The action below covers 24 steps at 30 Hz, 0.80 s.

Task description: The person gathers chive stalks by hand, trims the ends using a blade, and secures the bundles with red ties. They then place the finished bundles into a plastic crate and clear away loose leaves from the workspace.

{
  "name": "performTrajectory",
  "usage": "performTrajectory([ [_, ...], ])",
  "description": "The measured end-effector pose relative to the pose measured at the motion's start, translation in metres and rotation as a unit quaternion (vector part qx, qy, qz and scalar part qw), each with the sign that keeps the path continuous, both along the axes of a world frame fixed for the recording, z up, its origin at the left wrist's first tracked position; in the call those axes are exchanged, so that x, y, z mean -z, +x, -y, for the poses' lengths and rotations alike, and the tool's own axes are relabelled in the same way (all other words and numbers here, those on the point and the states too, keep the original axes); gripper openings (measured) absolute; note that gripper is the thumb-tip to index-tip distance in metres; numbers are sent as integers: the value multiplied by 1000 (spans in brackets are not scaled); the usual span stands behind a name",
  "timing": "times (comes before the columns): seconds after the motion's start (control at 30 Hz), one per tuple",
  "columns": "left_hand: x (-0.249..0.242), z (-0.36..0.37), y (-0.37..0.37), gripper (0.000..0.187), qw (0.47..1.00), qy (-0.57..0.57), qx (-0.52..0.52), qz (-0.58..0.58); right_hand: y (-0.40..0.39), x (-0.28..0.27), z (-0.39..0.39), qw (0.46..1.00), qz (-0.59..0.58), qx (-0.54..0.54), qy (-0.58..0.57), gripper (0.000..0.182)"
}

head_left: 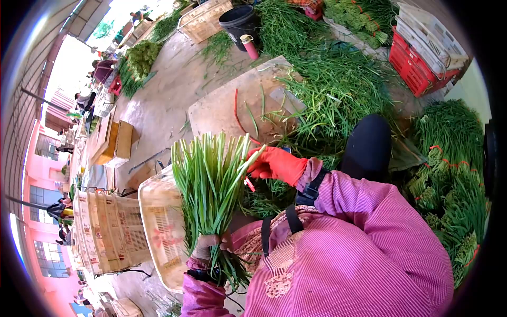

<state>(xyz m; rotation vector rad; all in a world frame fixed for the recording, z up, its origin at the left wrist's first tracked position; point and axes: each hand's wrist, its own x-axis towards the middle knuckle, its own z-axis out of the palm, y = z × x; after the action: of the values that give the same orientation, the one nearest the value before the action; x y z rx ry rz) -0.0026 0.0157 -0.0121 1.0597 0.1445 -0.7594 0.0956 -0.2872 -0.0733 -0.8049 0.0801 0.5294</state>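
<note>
One held bunch of greens (211, 179), two red crates (417, 66), one black bucket (240, 24), one pink bottle (250, 46), far.

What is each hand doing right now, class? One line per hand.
Left hand: closed around the bunch of green stalks.
Right hand, in a red glove: fingers curled, touching the bunch's top.

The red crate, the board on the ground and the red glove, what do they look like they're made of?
Red crate: likely moulded plastic, with a slotted lattice wall and even, slightly glossy colour.
Board: probably plywood or worn wood; flat, matt, pale brown, scuffed, though the grain is too blurred to be sure.
Red glove: looks rubber or rubber-coated, smooth and uniformly bright, creasing softly over the right hand.
</note>
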Motion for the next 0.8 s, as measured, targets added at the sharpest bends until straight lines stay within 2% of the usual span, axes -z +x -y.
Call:
performTrajectory([
  [0.03, -4, 3, -2, 32, 1000, 17, -19, 12, 3, 0, 2, 1000, 1, -1, -1, 33],
  [0.1, -1, 0, -3, 35, 1000, 10, -10, 6, 9, -2, 11, 996, -31, 71, -54, 22],
  [0.13, -4, 2, -4, 34, 1000, 13, -24, -2, 11, -2, 22, 987, 53, 123, -90, 19],
  [0.17, -5, 2, -6, 34, 999, 16, -39, -11, 25, 9, 41, 980, 89, 172, -47, 17],
  [0.2, -2, 0, -7, 34, 999, 15, -42, -12, 36, 8, 58, 953, 79, 271, -111, 17],
  [0.23, 3, -6, -7, 32, 999, 26, -39, -12, 42, 3, 75, 896, 125, 361, -228, 19],
  [0.27, 5, -10, -7, 31, 999, 38, -36, -11, 49, 1, 89, 837, 191, 418, -297, 19],
  [0.3, 4, -13, -5, 31, 999, 37, -36, -11, 45, -8, 90, 837, 191, 417, -298, 19],
  [0.37, 3, -15, -1, 28, 999, 52, 11, 2, 23, -39, 91, 893, 199, 233, -328, 20],
  [0.4, -2, -7, -1, 27, 999, 31, -11, -4, 8, -57, 82, 918, 197, 109, -327, 22],
  [0.43, -1, -6, -1, 27, 999, 30, -9, -4, -2, -64, 66, 935, 151, 42, -318, 23],
  [0.53, 10, -8, 6, 28, 1000, 24, 17, -9, -15, -42, 13, 964, 177, 13, -198, 39],
  [0.67, 8, -3, 5, 29, 999, 37, 20, -11, -9, -27, -11, 981, 111, -44, -154, 26],
  [0.73, 4, -2, 5, 32, 998, 63, 28, 0, -6, -24, -7, 979, 116, 5, -167, 12],
  [0.8, 8, -7, 5, 34, 997, 62, 41, 7, 2, -29, 14, 968, 144, 43, -202, 11],
])
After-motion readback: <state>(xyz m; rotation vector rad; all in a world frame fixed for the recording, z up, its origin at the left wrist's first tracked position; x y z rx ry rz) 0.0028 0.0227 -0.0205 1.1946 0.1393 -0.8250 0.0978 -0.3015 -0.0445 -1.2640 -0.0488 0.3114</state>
